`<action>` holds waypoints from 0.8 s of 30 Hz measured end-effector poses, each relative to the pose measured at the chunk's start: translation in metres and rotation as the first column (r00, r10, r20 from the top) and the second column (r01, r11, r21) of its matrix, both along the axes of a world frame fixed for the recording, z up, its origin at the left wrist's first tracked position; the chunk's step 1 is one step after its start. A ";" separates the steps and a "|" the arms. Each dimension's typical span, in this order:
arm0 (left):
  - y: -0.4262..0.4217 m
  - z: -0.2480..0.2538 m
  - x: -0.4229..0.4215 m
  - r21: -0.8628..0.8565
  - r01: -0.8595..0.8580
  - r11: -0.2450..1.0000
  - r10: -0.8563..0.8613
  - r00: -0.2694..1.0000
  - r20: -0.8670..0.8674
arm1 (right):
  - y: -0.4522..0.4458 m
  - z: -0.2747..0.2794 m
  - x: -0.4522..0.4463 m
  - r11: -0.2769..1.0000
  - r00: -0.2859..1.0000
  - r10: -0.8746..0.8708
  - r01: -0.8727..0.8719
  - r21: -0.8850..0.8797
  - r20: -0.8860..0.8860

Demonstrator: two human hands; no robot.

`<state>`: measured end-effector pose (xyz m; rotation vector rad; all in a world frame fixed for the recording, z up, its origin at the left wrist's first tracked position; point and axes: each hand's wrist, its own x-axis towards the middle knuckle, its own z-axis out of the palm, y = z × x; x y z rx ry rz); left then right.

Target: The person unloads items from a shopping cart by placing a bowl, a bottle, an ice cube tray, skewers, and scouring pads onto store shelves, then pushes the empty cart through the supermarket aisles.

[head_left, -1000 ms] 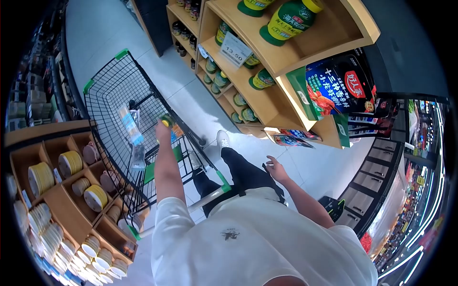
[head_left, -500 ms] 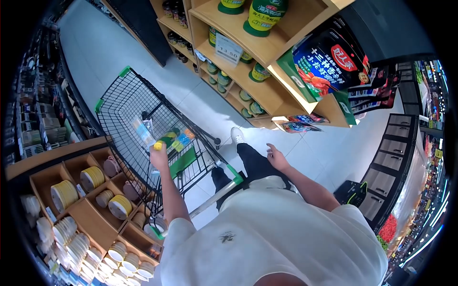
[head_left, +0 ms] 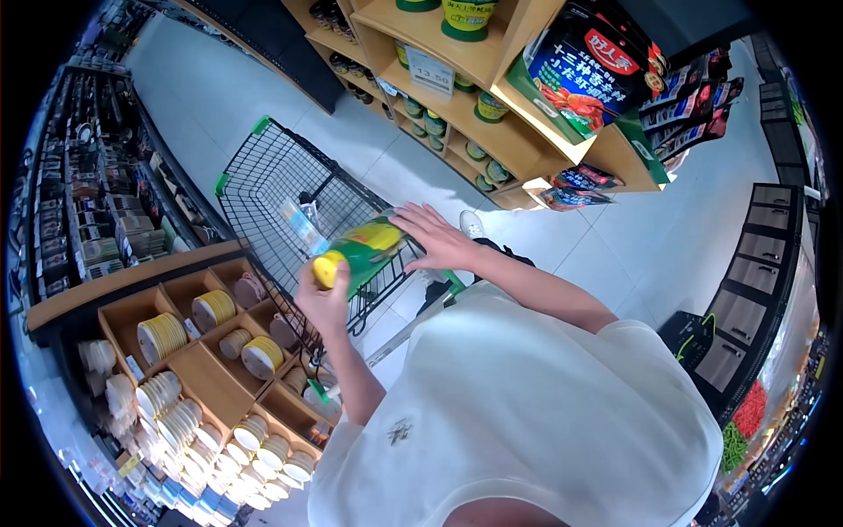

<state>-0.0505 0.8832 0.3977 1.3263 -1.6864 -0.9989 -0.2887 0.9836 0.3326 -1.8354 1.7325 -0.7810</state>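
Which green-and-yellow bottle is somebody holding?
The bottle above the shopping cart, tilted sideways: the left hand grips its yellow-capped end, and the right hand is at its other end. The other bottles sit on wooden shelves.

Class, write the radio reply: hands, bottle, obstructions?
Left hand gripping bottle near capped end. Right hand open at other end. Bottle tilted over shopping cart. Nothing visibly blocking.

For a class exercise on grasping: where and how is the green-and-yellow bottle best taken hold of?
Probably at both ends: left hand from the left, beside the yellow cap; right hand from the right, at the opposite end. The long bottle lies slantwise between them.
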 end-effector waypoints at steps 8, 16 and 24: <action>0.011 -0.001 -0.062 0.206 0.308 0.929 -0.274 0.945 -0.176 | 0.020 0.039 -0.035 0.987 0.968 -0.130 0.105 0.123 0.214; -0.015 -0.041 -0.104 0.387 0.679 0.624 -0.417 0.708 -0.570 | 0.039 0.036 -0.056 0.883 0.640 -0.246 -0.160 0.440 0.728; 0.005 -0.042 -0.151 0.419 0.717 0.558 -0.389 0.671 -0.631 | 0.049 0.018 -0.069 0.872 0.314 -0.371 -0.205 0.444 0.874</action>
